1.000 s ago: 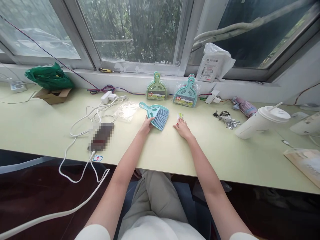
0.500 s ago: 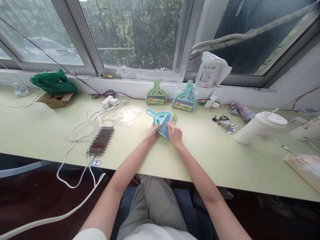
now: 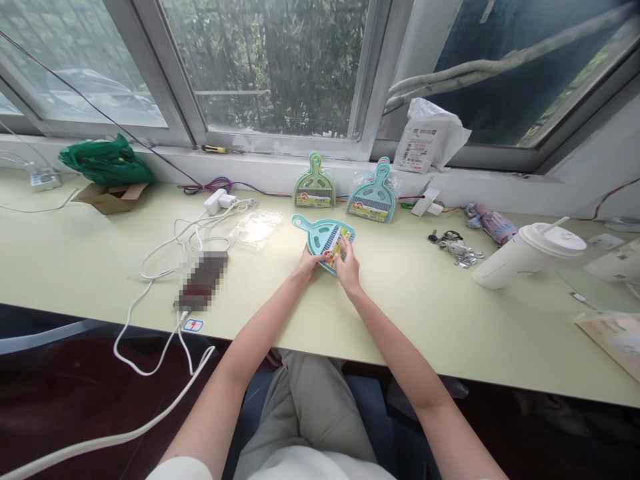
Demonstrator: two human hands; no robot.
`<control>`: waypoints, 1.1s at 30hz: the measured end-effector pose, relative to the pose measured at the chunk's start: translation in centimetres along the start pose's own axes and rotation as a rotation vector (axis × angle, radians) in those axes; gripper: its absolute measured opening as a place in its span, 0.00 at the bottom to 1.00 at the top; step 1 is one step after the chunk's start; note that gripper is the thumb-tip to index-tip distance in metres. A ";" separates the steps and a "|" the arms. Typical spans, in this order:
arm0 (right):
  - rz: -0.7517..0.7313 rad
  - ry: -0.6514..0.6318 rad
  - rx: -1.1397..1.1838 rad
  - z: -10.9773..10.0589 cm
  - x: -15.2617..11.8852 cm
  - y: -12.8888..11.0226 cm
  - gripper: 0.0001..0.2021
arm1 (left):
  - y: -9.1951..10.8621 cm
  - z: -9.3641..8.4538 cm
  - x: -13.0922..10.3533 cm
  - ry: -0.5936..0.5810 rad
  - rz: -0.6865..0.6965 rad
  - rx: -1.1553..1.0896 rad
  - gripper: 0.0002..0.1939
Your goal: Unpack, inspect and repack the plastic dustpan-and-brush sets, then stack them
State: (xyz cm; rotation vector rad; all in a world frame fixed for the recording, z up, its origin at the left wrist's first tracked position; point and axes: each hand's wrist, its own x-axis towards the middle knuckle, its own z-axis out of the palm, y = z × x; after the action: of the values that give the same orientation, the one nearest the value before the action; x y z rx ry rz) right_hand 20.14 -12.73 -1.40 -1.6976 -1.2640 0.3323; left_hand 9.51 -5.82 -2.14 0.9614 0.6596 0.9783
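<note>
A light-blue dustpan (image 3: 313,230) with a blue-bristled brush (image 3: 323,238) lying in it is tilted on the table, its handle toward the upper left. My left hand (image 3: 306,264) grips its lower edge, thumb on top. A printed label card (image 3: 342,244) now covers part of the bristles. My right hand (image 3: 349,268) is on this card, thumb and fingers pressed over its lower right side. Behind stand a green dustpan set (image 3: 315,183) and a turquoise dustpan set (image 3: 373,195), both in clear wrap against the wall.
A clear plastic bag (image 3: 257,229), white cables (image 3: 150,267) and a blurred phone-like object (image 3: 203,281) lie to the left. Keys (image 3: 460,251), a folded umbrella (image 3: 493,225) and a lidded white cup (image 3: 520,257) are at right. The table's front edge (image 3: 350,359) runs before me.
The label card has come from the dustpan's right edge to lie flat across the bristles. My right hand has shifted slightly and its fingers have straightened over the card. My left hand keeps its hold.
</note>
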 end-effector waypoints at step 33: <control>0.435 0.140 1.029 -4.0 3.4 5.4 0.16 | 4.7 -5.8 -0.3 0.283 0.376 1.626 0.18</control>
State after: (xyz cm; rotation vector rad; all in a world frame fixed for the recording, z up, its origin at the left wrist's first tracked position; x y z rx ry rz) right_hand 27.47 -11.96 -2.68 -1.0276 -0.4290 0.9184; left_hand 2.87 -2.95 -0.49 2.4403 1.6242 0.7699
